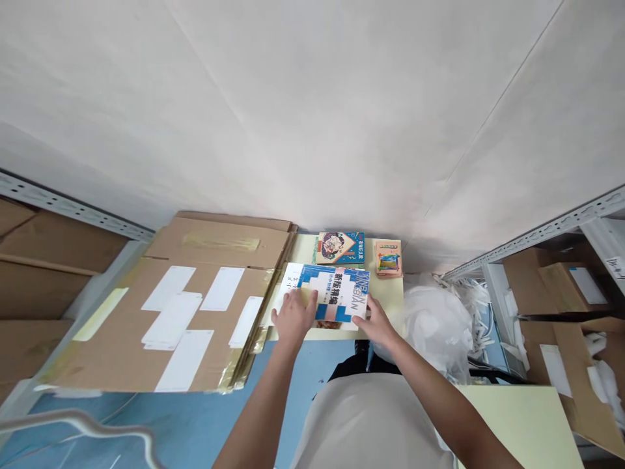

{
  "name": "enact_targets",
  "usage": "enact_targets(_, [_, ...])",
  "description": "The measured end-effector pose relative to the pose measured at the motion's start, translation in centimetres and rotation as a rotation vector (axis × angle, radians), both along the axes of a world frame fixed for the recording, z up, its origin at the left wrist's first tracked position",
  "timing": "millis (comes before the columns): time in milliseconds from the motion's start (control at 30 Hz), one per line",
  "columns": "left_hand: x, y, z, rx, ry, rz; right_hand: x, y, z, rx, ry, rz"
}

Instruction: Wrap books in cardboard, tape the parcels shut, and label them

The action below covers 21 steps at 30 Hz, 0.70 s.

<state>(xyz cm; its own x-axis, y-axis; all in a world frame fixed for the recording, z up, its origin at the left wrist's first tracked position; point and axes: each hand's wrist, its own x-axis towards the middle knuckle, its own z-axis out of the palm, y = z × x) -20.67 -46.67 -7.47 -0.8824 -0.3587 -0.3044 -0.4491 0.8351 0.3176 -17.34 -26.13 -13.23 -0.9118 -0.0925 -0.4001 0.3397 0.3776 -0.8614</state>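
In front of me a blue and white book [340, 286] with large Chinese characters lies on the small pale yellow table [390, 306]. My left hand [295, 316] rests on the left part of its cover with the fingers spread. At the lower right corner my right hand [378, 324] grips the book's edge, thumb on top. Part of another colourful cover shows beneath the book's near edge. Just behind stands a blue picture-covered book [349, 246], flat on the table. A small orange book [389, 258] lies to its right.
Flattened cardboard boxes [215, 251] with white paper slips [170, 319] are stacked at left. To the right are clear plastic bags [434, 319] and shelves with open cartons [571, 352]. A plain wall [312, 117] rises behind the table. A white bent tube [88, 422] is at lower left.
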Motion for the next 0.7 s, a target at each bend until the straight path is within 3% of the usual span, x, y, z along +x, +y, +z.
enact_targets(100, [0.5,1.2,0.1,0.052,-0.004,-0.014,-0.4,1.5,0.0,-0.022,0.012,-0.115])
enact_targets(300, [-0.2,1.2,0.3,0.224,-0.004,0.007,-2.0,5.4,2.0,-0.404,-0.088,-0.31])
enact_targets(433, [-1.1,1.1,0.4,0.267,0.189,-0.089,-3.3,7.9,4.5,-0.535,-0.06,-0.253])
enact_targets(567, [-1.4,2.3,0.4,0.552,0.201,-0.317,-4.2,10.3,6.5,-0.526,-0.036,-0.103])
enact_targets(633, [-1.3,3.0,0.3,0.706,0.128,-0.358,-4.4,11.3,7.1,-0.502,-0.01,-0.065])
enact_targets(700, [-1.0,3.9,0.1,0.88,0.053,-0.336,-4.2,12.1,7.4,-0.498,0.026,-0.121])
